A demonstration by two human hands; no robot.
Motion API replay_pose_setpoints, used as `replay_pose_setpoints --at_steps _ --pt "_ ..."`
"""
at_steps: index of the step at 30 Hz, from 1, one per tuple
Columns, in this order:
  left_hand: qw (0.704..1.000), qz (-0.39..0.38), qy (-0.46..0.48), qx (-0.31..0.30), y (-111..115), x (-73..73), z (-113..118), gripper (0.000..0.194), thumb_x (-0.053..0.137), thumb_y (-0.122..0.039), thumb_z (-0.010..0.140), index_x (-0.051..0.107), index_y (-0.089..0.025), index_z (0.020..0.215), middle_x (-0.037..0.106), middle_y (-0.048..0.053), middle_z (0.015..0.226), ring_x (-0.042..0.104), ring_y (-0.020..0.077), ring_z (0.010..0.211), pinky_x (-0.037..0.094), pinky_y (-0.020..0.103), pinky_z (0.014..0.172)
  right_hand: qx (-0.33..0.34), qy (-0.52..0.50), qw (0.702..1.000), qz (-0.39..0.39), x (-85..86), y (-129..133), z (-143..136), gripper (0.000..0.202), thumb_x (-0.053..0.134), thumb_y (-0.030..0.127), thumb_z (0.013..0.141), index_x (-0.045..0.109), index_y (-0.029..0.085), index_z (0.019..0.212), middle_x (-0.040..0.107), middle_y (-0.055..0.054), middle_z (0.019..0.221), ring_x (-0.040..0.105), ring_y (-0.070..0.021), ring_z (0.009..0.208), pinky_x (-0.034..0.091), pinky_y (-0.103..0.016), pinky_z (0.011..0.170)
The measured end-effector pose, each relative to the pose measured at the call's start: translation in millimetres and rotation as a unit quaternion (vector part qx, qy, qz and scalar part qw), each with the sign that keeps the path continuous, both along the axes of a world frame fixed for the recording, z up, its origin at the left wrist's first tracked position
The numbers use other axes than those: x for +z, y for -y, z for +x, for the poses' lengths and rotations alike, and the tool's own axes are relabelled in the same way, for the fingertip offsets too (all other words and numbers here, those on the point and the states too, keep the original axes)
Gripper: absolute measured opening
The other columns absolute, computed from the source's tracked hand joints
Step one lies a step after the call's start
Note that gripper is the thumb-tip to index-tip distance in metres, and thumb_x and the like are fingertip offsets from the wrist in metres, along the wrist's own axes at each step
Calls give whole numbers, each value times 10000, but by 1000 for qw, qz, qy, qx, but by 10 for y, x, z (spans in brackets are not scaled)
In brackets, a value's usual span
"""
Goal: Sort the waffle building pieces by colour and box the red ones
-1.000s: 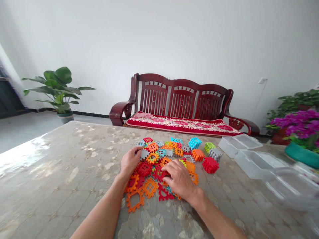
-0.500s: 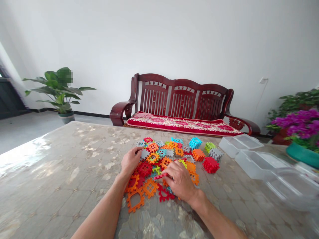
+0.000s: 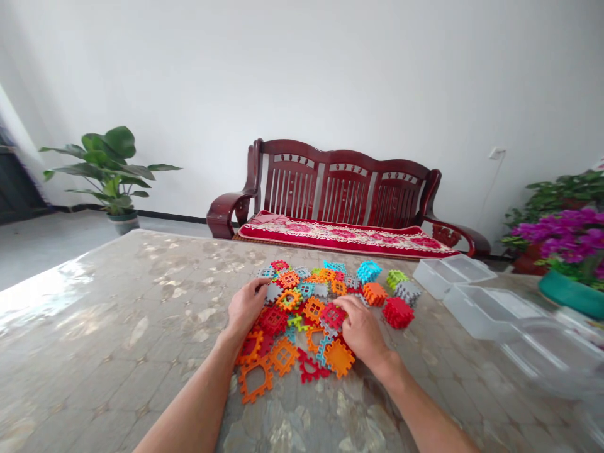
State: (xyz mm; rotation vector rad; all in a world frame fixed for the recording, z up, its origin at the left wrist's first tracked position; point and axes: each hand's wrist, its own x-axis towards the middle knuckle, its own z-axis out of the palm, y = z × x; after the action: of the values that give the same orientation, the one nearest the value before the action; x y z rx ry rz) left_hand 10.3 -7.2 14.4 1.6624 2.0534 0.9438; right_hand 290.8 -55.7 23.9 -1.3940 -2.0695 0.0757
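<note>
A pile of toothed plastic building tiles in orange, red, grey, blue and green lies on the table before me. My left hand (image 3: 248, 306) is closed at the pile's left side, thumb and fingers at the edge of a grey tile (image 3: 273, 292). My right hand (image 3: 364, 330) is on the right side, its fingers closed on the edge of a red window tile (image 3: 333, 316). Below it lie a solid orange tile (image 3: 340, 358) and a red frame tile (image 3: 311, 367). An orange window tile (image 3: 313, 310) is just left of the red one.
Sorted stacks stand right of the pile: blue (image 3: 369, 271), orange (image 3: 375, 294), red (image 3: 397, 313), green (image 3: 397, 278) and grey (image 3: 408, 292). Clear plastic boxes (image 3: 476, 314) are farther right, near a teal flowerpot (image 3: 570, 294). A wooden bench (image 3: 342, 189) stands beyond the patterned table (image 3: 141, 327).
My right hand has moved right and slightly back with the red window tile, uncovering orange and blue tiles at the front. My left hand has stayed put.
</note>
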Motion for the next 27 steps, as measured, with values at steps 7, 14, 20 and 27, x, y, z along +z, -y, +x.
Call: replay_pose_setpoints --at_steps 7,14,20,27 --pt "1000 -1 -3 0 -13 -20 -8 349 435 -337 866 683 -287 1106 715 -9 1126 647 195 1017 477 252 830 -16 46 999 -11 123 92 -11 326 591 264 794 658 217 1110 679 -60 1102 572 -248 1038 420 -402 966" --pt "1000 -9 0 1 -4 -7 3 361 425 -328 866 676 -278 1119 704 6 1150 639 208 1037 468 269 836 -36 108 993 -28 120 151 -19 502 675 407 762 609 244 1232 674 -55 1150 538 -267 1092 371 -418 984" --pt "1000 -10 0 4 5 3 4 356 429 -341 862 674 -289 1115 703 -1 1151 640 210 1035 467 267 822 -48 90 995 -2 94 123 -28 431 670 379 780 638 235 1185 686 -60 1129 573 -248 1060 409 -384 939" --pt "1000 -4 -3 -4 -13 -20 -17 356 428 -343 859 674 -289 1110 704 -6 1152 642 208 1029 469 269 830 -161 71 982 74 265 -16 449 429 604 427 823 624 214 1195 689 -79 1133 614 -247 1001 437 -370 890"
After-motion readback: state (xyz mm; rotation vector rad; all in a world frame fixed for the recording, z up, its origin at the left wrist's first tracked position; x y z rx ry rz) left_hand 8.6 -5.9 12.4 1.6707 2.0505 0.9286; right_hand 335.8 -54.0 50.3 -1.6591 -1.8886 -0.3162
